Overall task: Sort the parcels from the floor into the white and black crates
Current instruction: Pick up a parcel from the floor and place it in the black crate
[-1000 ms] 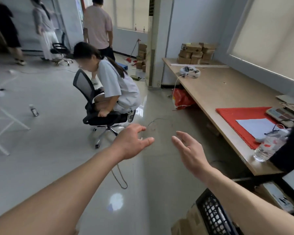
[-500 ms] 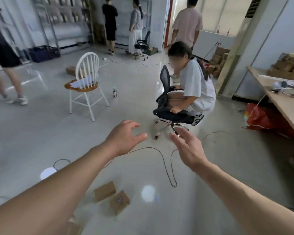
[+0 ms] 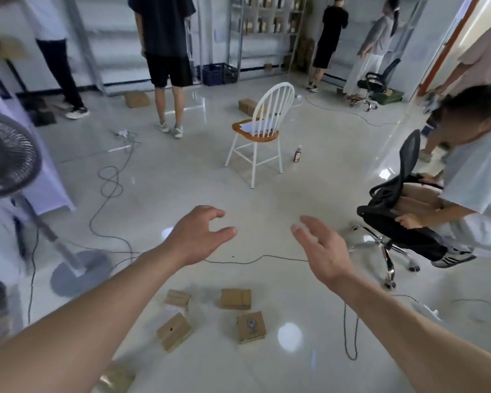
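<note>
Both hands reach out above the floor [image 3: 182, 180] and hold nothing. The left hand [image 3: 199, 236] has loosely curved fingers with the thumb apart, and the right hand [image 3: 323, 251] is spread with fingers nearly straight. Four cardboard parcels [image 3: 236, 299] lie in a loose cluster on the floor, nearer than the hands and between the forearms. A thin cable [image 3: 253, 260] crosses between hands and parcels. A white chair [image 3: 262, 129] stands beyond, and a fan [image 3: 9, 154] stands at the left.

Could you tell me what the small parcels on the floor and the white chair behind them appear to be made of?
The parcels look like plain brown cardboard, matte, with flap seams showing. The white chair seems to be painted wood, with slim spindles and a glossy orange-brown seat; plastic cannot be excluded.
</note>
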### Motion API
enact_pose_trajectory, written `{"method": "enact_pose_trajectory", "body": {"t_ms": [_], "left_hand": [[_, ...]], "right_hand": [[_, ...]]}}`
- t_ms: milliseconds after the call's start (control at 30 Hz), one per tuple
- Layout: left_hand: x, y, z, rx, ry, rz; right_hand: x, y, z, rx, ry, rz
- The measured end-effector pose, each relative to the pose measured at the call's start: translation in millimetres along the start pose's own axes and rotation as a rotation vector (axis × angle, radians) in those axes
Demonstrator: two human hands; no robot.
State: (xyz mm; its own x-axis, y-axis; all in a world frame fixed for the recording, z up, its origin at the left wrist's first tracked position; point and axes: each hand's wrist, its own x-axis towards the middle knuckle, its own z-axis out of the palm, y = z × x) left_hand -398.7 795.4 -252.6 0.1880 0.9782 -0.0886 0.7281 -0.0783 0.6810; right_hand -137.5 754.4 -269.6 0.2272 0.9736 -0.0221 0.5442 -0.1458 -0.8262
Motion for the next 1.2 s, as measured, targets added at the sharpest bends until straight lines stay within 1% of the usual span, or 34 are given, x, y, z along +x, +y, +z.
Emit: {"method": "enact_pose_trajectory", "body": {"t_ms": [300,600,767,933,1200], "left_hand": [[-38.7,-31.5,-15.7,-0.010,0.147,-0.157],[-85.3,-63.0,-20.2,-0.008,0.242,-0.315],[-109.9,-86.8,-25.7,-0.101,0.273,-0.358],[-128.7,-107.3,-35.3,-0.124,0.293,-0.390],[-145.5,-147.6,-61.7,-0.144,0.271,-0.407]], "right_hand": [[6.8,-19.6,43.0,0.009,-0.178,-0.118],[-7.0,-24.8,85.0,0.028,-0.321,-0.137],[-20.7,-33.8,107.7,0.024,-0.381,-0.127],[-29.6,-46.0,124.8,0.002,-0.402,-0.157],[-46.1,-66.2,158.5,-0.016,-0.382,-0.139]]}}
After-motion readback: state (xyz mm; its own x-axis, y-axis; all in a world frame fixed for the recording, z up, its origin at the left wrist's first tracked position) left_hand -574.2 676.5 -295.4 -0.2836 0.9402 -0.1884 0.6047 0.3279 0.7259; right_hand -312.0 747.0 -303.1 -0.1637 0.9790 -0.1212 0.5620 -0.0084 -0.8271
